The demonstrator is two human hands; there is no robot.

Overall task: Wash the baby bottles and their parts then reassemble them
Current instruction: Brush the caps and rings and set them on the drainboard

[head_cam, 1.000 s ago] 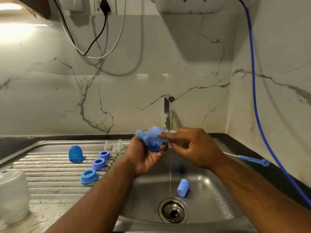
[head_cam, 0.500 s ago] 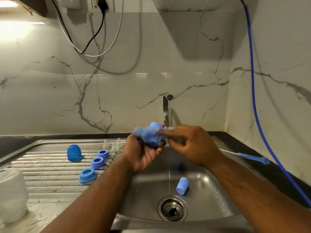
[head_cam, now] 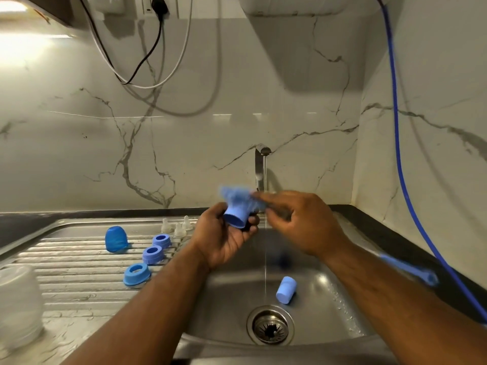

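Warm glare upper left; hands (head_cam: 263, 222) motion-blurred, edges bowed

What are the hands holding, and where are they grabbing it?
The left hand grips a blue cap round its side. The right hand pinches a fuzzy blue scrubber against the cap; which part it pinches is too blurred to tell.

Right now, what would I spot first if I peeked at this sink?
Two hands above the sink: the left hand grips a blue cap while the right hand holds a blurry blue brush against it. A thin water stream falls between them.
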